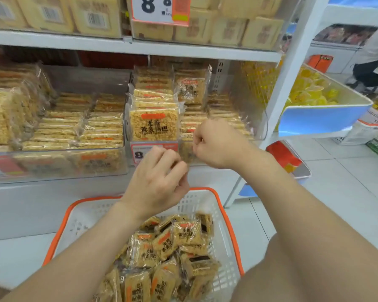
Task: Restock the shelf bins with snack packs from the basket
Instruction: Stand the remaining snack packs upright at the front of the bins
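A white basket with an orange rim (224,211) sits low in front of me, holding several clear snack packs (187,233) of puffed rice squares. Above it, clear shelf bins hold rows of the same packs; one upright pack (153,125) faces me in the middle bin (154,147). My left hand (159,179) hovers over the basket's far rim, fingers curled, with nothing visible in it. My right hand (218,144) is a curled fist at the front of the right bin (260,129), knuckles close to the packs there. No pack shows inside its fingers.
The left bin (57,164) is stacked with flat packs behind a clear front wall. A price tag (140,152) hangs on the middle bin. Boxed goods fill the upper shelf (140,47). A blue and white bin (323,118) of yellow snacks stands right, and a person (373,59) beyond it.
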